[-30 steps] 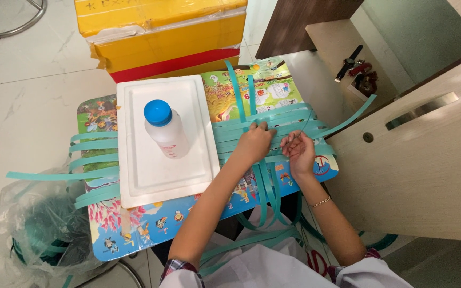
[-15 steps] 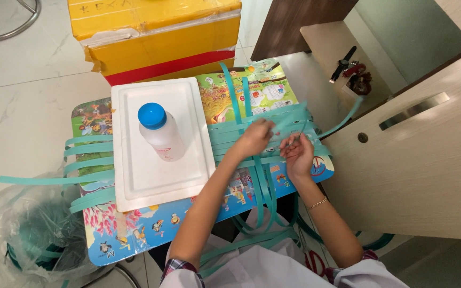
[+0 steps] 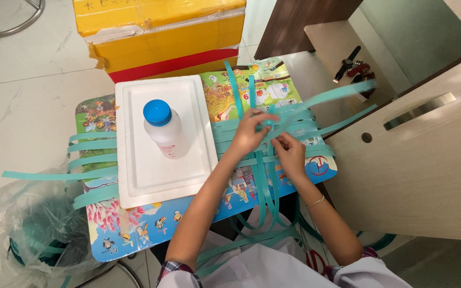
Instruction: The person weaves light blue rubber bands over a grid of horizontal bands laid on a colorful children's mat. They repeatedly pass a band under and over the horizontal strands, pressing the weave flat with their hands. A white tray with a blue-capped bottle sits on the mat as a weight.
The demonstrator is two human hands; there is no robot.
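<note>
1. Clear plastic bag (image 3: 33,229) on floor at lower left, holding a coil of teal strips (image 3: 44,234).
2. White plastic bottle (image 3: 165,130) with blue cap, upright on white foam tray (image 3: 150,176); contents not visible.
3. Left hand (image 3: 249,133) pinching one teal strip (image 3: 321,98), lifted off small colourful table (image 3: 134,229).
4. Right hand (image 3: 290,154) pressing flat on woven strips (image 3: 265,160), fingers not closed on anything.
5. Compared with half second ago: strip now raised toward the cabinet, both hands slightly higher.

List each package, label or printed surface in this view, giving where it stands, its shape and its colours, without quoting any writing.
Box: beyond the table, rectangular, yellow with red band, taped.
Bottle: upright on white tray, white, blue cap, small label.
Table top: colourful cartoon print, blue edge.
Plastic bag: lower left, clear, holding teal strips.
</note>
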